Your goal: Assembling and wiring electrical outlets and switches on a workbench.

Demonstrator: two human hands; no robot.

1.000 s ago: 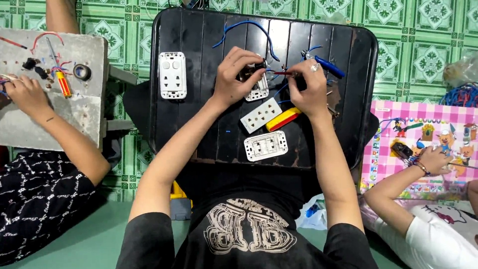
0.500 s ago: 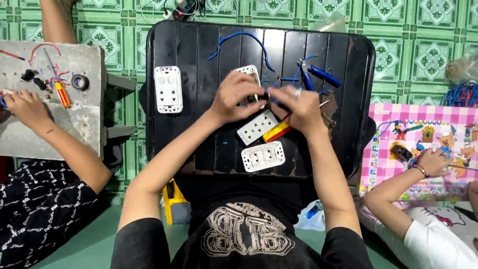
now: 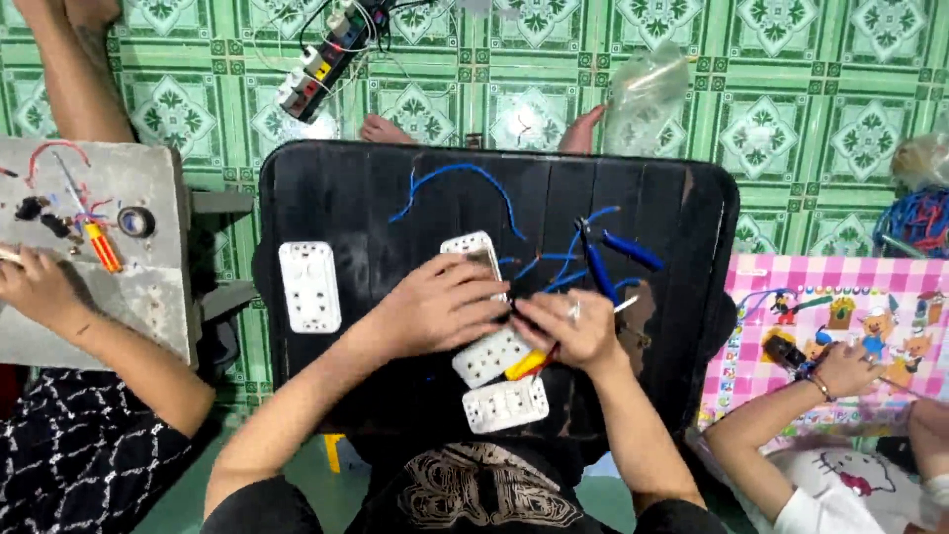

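Observation:
My left hand (image 3: pixel 443 309) and my right hand (image 3: pixel 571 331) meet fingertip to fingertip over the black table (image 3: pixel 395 188). Between them they pinch a small dark part (image 3: pixel 514 314) from which a blue wire (image 3: pixel 542 269) runs. What the part is stays hidden by the fingers. My left hand partly covers one white socket plate (image 3: pixel 469 247). Another white socket plate (image 3: pixel 488 358) lies just below both hands, and a third (image 3: pixel 505 405) sits nearer my body. A yellow and red screwdriver (image 3: pixel 524 364) lies under my right wrist.
A larger white socket plate (image 3: pixel 308 287) lies at the table's left. Blue-handled pliers (image 3: pixel 605 259) and a loose blue wire (image 3: pixel 455 178) lie at the back. Another person's hand (image 3: pixel 40 292) works at a grey board on the left; another's hand (image 3: pixel 845 368) rests on a pink mat at the right.
Both hands have come down the table toward my body and closed together, now sitting right above the socket plates. The screwdriver is now partly under my right hand.

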